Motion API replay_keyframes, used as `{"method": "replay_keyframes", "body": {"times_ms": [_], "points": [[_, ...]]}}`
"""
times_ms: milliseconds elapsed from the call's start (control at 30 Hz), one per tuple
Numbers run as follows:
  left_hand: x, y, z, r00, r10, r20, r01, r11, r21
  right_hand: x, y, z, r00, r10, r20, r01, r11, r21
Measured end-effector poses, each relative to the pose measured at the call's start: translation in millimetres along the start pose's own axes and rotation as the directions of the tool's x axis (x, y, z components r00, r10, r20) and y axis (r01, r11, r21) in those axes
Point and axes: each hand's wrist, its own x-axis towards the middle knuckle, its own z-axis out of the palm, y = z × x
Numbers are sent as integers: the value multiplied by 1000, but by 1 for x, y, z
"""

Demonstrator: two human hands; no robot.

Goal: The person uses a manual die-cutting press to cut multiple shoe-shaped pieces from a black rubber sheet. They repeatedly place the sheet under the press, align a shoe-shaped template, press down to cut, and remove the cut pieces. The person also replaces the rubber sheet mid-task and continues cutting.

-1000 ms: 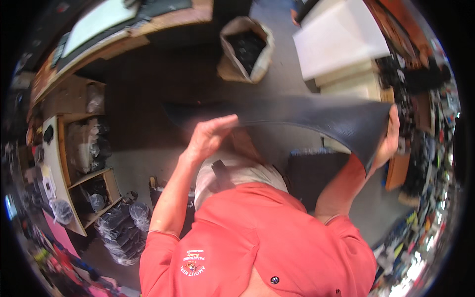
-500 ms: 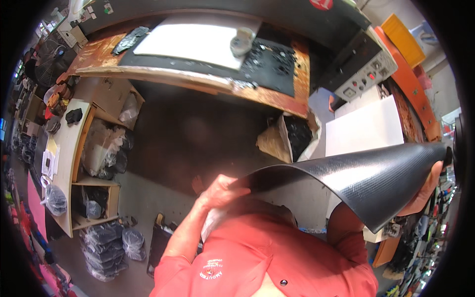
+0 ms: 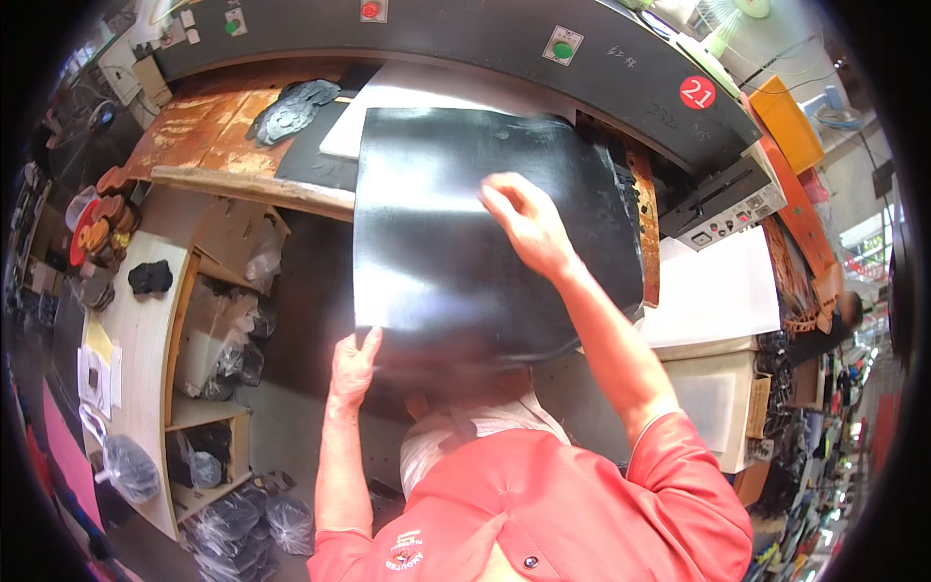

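Observation:
A large glossy black sheet (image 3: 436,252), rubber-like in look, lies over the front of the workbench and hangs past its edge towards me. My left hand (image 3: 354,367) grips the near left corner of it, thumb on top and the other fingers hidden beneath. Over the middle of the sheet is my right hand (image 3: 524,221), its fingers curled in loosely with nothing visible in them. Whether it touches the surface I cannot tell. Beneath the sheet, a white board (image 3: 412,85) shows along the far side.
A dark machine beam (image 3: 465,39) with buttons spans the back of the bench. Dark scraps (image 3: 294,112) lie at the bench's left. A control box (image 3: 722,204) stands at right, above a white sheet (image 3: 713,291). Left is a wooden shelf unit (image 3: 145,320) with bagged items.
The black sheet has gone from being held curled at my right to lying spread over the bench. My right hand has let go of its edge and moved inward over it.

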Motion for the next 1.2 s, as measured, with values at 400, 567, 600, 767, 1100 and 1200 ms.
{"method": "replay_keyframes", "body": {"times_ms": [400,567,600,767,1100,1200], "points": [[39,75,-50,997,-72,38,73,996,-51,-234,178,-113,451,692,-564,-585,706,399],[66,111,-64,990,-139,3,139,990,24,-233,189,-104,525,554,-646,-669,738,88],[72,117,-68,989,-145,0,145,989,31,-233,180,-106,579,514,-633,-636,771,44],[156,171,-64,976,-156,-150,196,932,304,-137,129,-142,688,324,-649,-572,792,-211],[369,167,-35,837,535,114,-382,423,821,-9,148,-187,667,295,-684,-664,653,-366],[315,121,-52,821,544,175,-382,295,876,-79,146,-138,575,322,-752,-723,630,-283]]}}
